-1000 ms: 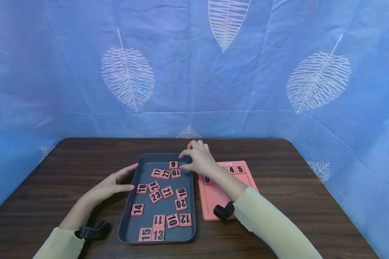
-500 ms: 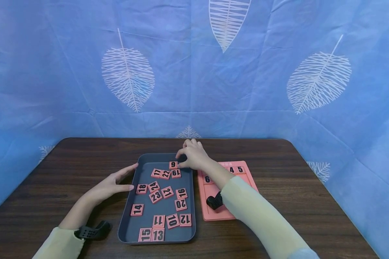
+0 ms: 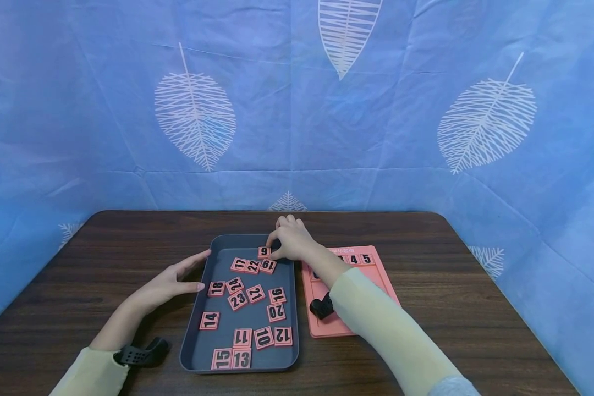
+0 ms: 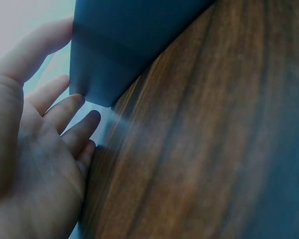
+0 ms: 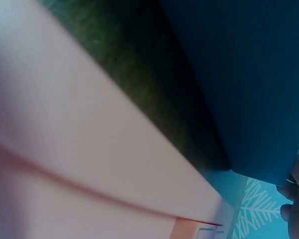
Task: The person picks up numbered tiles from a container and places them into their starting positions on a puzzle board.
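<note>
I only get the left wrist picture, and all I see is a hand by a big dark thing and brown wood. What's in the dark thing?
Observer: It's a tray, and the head view shows pink-edged number tiles lying in it.
Operator: Ooh! So where's the other hand?
Observer: The right hand is over the tray's far right corner, fingertips at the farthest tile. I can't tell whether it's pinching it.
Operator: Is there anything past the tray, on that hand's side?
Observer: Yes, a pink board lies to the right of the tray.
</note>
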The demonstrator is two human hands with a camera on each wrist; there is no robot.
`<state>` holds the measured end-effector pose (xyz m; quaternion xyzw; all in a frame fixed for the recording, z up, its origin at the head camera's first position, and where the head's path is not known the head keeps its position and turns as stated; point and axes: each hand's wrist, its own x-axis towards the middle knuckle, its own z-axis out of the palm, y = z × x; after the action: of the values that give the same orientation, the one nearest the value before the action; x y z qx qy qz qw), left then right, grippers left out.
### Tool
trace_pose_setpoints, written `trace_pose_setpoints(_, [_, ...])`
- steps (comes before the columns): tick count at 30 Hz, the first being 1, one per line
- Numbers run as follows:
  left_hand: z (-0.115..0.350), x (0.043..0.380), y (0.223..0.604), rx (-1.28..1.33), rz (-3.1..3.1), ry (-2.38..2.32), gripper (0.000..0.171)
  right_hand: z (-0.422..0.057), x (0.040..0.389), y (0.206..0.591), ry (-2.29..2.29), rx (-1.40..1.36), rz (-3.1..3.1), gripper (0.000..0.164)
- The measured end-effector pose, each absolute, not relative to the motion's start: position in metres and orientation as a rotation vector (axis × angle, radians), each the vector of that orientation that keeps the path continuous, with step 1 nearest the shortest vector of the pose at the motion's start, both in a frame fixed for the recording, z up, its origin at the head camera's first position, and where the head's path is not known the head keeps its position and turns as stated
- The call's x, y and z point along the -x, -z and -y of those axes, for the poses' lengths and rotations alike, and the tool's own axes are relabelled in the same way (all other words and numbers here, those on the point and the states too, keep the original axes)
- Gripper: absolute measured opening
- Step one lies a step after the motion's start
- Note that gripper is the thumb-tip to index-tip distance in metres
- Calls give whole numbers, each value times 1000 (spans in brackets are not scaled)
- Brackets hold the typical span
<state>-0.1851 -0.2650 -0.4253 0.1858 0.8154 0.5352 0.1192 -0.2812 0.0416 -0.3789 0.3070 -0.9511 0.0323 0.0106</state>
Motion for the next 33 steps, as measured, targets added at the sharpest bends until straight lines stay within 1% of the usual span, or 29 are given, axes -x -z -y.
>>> trace_pose_setpoints(8, [265, 185, 425, -546, -2378, -1572, 74, -42, 281, 381, -216, -964, 3015, 24])
trace_pose_setpoints(17, [266, 184, 426, -548, -2371, -1574, 73, -42, 279, 383, -202, -932, 3033, 24])
trace_pose_setpoints(26, [266, 185, 426, -555, -2378, -1571, 73, -53, 265, 367, -246, -958, 2926, 28])
trace_pose_setpoints(33, [265, 185, 425, -547, -2386, -1557, 73, -67, 250, 355, -298, -977, 2811, 27])
